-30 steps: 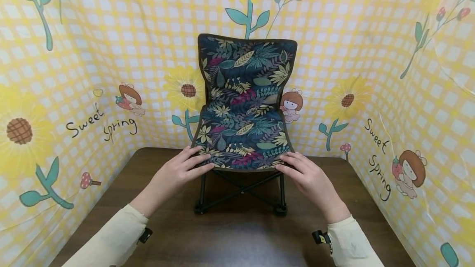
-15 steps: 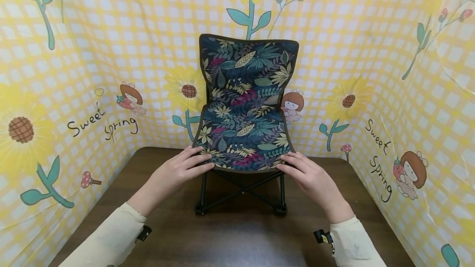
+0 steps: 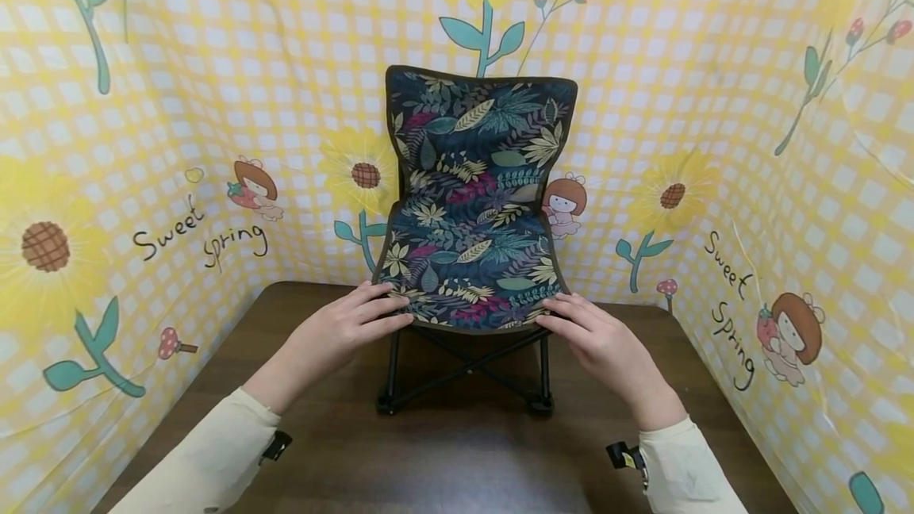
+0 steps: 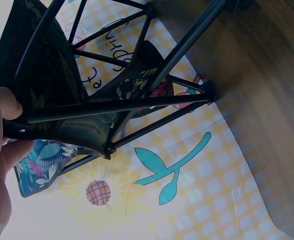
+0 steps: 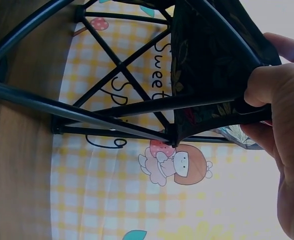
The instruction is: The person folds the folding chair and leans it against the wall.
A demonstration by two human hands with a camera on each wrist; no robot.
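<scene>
A small folding chair (image 3: 471, 248) with dark leaf-print fabric stands upright and unfolded on the table, its backrest at the far side. My left hand (image 3: 346, 324) grips the seat's front left corner, fingers lying over the fabric. At the front right corner, my right hand (image 3: 600, 331) holds on in the same way. In the left wrist view, the thumb (image 4: 8, 102) presses at the frame tube under the seat. The right wrist view shows that hand's thumb (image 5: 259, 87) against the frame below the fabric. Black crossed legs (image 3: 467, 371) spread beneath the seat.
The brown wooden table (image 3: 457, 466) carries the chair close to its back edge. A yellow checked cloth (image 3: 307, 101) with sunflowers and "Sweet Spring" lettering hangs behind and on both sides. A small black device (image 3: 624, 456) sits at the right sleeve, another black one (image 3: 276, 446) at the left.
The head view has shifted very slightly. Both hands stay at the seat's front corners and the chair keeps its shape and place.
</scene>
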